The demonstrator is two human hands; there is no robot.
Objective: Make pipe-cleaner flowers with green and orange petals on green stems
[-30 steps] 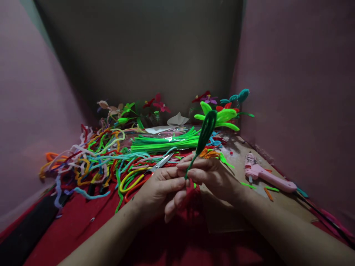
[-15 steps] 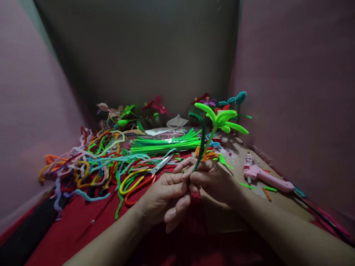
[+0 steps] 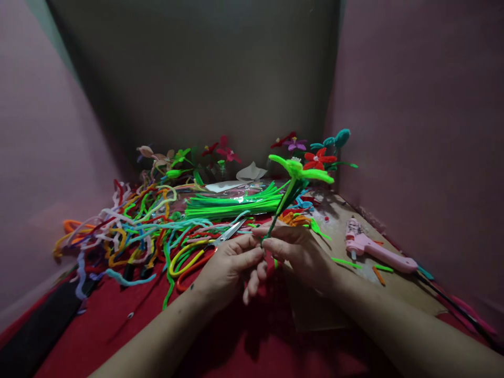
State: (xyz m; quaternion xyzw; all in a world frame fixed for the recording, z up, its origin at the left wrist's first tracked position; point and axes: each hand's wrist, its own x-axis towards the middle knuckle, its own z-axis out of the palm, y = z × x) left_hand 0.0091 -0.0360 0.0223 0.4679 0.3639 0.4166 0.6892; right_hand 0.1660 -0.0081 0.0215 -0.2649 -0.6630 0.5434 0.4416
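Observation:
A bright green pipe-cleaner flower (image 3: 302, 170) rises above my hands, its stem leaning up to the right. A dark green pipe-cleaner leaf (image 3: 293, 193) runs up against the stem, just under the petals. My right hand (image 3: 301, 254) pinches the lower stem between thumb and fingers. At the stem's bottom end, my left hand (image 3: 234, 262) closes thumb and index finger on it, with the other fingers curled loosely below. The fingertips hide the very end of the stem. Close behind my left hand lie scissors (image 3: 192, 257) with yellow and orange handles.
Tangled colourful pipe cleaners (image 3: 129, 226) cover the left side. A bundle of green pipe cleaners (image 3: 236, 203) lies in the middle, with finished flowers (image 3: 319, 158) behind. On cardboard (image 3: 326, 310) at the right rests a pink glue gun (image 3: 378, 252), near cut green and orange pieces.
The flower has turned and dipped to the left. Its dark green leaf, which stood apart on the left, now lies along the stem. Both hands have shifted slightly, and a red flower behind is uncovered.

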